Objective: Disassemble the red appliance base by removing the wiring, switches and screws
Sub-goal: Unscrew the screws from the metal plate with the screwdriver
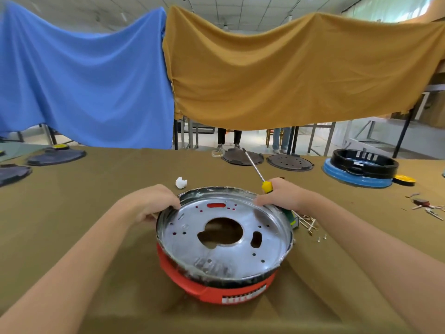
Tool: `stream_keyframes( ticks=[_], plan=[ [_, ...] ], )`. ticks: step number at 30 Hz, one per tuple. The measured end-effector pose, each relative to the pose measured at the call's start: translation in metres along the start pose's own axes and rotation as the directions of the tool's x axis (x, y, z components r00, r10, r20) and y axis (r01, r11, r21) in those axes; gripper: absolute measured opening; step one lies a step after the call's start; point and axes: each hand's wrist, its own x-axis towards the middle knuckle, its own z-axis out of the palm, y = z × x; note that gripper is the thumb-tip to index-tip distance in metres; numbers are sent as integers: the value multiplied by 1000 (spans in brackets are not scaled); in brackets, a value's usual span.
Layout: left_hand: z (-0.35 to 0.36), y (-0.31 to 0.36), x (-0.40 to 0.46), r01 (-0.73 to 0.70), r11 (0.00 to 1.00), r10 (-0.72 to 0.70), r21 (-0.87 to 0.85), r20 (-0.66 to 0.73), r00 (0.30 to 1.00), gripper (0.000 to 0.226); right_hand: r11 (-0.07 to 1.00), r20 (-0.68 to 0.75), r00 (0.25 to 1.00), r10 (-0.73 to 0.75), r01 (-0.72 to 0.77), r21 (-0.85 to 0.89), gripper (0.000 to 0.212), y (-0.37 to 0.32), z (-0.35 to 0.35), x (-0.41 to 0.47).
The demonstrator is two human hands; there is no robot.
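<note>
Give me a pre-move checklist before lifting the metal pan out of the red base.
1. Left hand on pan rim: ok, fingers curled over the left rim.
2. Right hand on rim: not ok, fingertips only; it also holds the screwdriver.
3. Screwdriver shaft clear of the pan: ok, it points up and away.
4. Pan screws all out: cannot tell; many holes look empty.
5. Wiring gone under the pan: cannot tell, only cloth shows through the centre hole.
6. Red base flat on table: ok.
</note>
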Motion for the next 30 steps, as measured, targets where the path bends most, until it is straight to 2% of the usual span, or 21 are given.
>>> stream_keyframes(
  ticks=[4, 7, 9, 13, 18, 20, 23, 25, 28, 30],
  plan=[
    [-1, -5, 0, 4, 1000, -4, -6, 15, 1000, 20, 1000, 15, 1000, 5, -5, -11, 45, -2, -4, 0],
    [-2, -6, -2, 1, 1000, -1, -12, 31, 1000, 28, 992, 62, 997, 43, -35, -121, 43, -4, 0, -2],
    [-6, -3, -4, -18, 1000, 19, -21, 30, 999, 26, 990, 22, 999, 32, -29, -140, 39, -7, 0, -3],
    [-11, 4, -6, -72, 996, 74, -57, 29, 997, 19, 998, -107, 992, -61, 59, -26, 36, -14, -12, 3],
    [-3, 1, -3, 4, 991, -22, 135, 129, 991, 24, 979, 17, 997, -82, 83, -186, 38, -6, -2, 7],
    [-2, -2, 3, 12, 987, -31, 162, 114, 993, 23, 968, -1, 998, -68, 66, -243, 39, -4, -2, 8],
    [1, -2, 16, -35, 983, 36, 178, 1, 999, 22, 959, -48, 996, -73, 57, -277, 25, -14, -11, 5],
    [3, 0, 26, -106, 975, 117, 193, -45, 992, 28, 959, -20, 997, -73, 65, -277, 15, -24, -17, 1],
    [9, 6, 37, -210, 952, 221, 222, -21, 975, 34, 907, 57, 992, -115, 128, -401, 13, -41, -22, -4],
    [13, 9, 41, -227, 924, 236, 307, 9, 972, 36, 849, 92, 981, -171, 194, -492, 8, -51, -24, -7]
  ],
)
